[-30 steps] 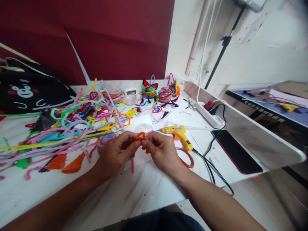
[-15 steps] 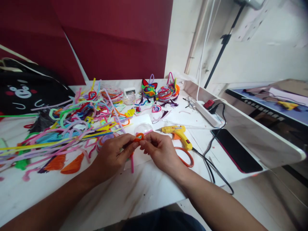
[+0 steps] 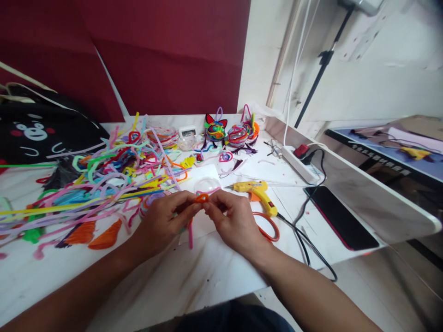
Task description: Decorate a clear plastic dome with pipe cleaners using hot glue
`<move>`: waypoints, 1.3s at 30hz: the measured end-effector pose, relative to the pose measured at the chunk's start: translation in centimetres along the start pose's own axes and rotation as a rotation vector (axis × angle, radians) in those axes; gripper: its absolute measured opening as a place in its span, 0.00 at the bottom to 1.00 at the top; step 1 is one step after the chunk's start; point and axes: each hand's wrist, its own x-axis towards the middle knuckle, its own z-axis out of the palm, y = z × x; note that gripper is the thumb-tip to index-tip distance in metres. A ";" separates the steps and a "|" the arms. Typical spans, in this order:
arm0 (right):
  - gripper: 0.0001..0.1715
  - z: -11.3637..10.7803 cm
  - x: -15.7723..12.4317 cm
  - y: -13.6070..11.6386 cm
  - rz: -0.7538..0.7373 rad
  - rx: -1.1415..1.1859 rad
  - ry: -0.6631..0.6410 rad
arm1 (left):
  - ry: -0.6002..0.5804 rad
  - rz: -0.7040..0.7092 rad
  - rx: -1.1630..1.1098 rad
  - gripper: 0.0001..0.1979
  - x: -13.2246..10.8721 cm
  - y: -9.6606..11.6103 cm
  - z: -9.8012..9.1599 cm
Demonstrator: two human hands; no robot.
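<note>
Both my hands meet over the white table (image 3: 214, 272) near its front edge. My left hand (image 3: 166, 221) and my right hand (image 3: 233, 219) each pinch a small orange pipe cleaner loop (image 3: 201, 198) between fingertips. A pink pipe cleaner (image 3: 190, 235) hangs down from my left hand's grip. Just behind the loop lies a clear plastic dome (image 3: 206, 185). The orange pipe cleaner's long tail curves in a ring (image 3: 272, 226) on the table to the right of my right hand.
A big heap of coloured pipe cleaners (image 3: 104, 180) covers the table's left. A yellow glue gun (image 3: 258, 191) with black cord, a power strip (image 3: 297, 161) and a black phone (image 3: 341, 216) lie right. Finished pipe-cleaner figures (image 3: 228, 131) stand at the back; a black bag (image 3: 38, 133) far left.
The orange loop has been squeezed flatter between my fingertips. My hands stay in the same place.
</note>
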 end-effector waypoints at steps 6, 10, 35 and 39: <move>0.10 0.5 0.3 0.7 0.130 0.317 -0.009 | 0.085 -0.100 -0.146 0.12 -0.3 0.0 0.9; 0.09 0.7 0.4 1.0 0.141 0.283 -0.043 | 0.089 -0.011 -0.013 0.12 -0.3 -0.1 0.5; 0.11 0.1 0.0 0.3 0.054 0.002 -0.060 | 0.067 0.269 0.281 0.14 -0.3 -0.9 0.0; 0.13 0.4 0.2 0.3 0.095 0.216 -0.011 | 0.082 0.145 0.071 0.12 -0.4 -0.3 0.3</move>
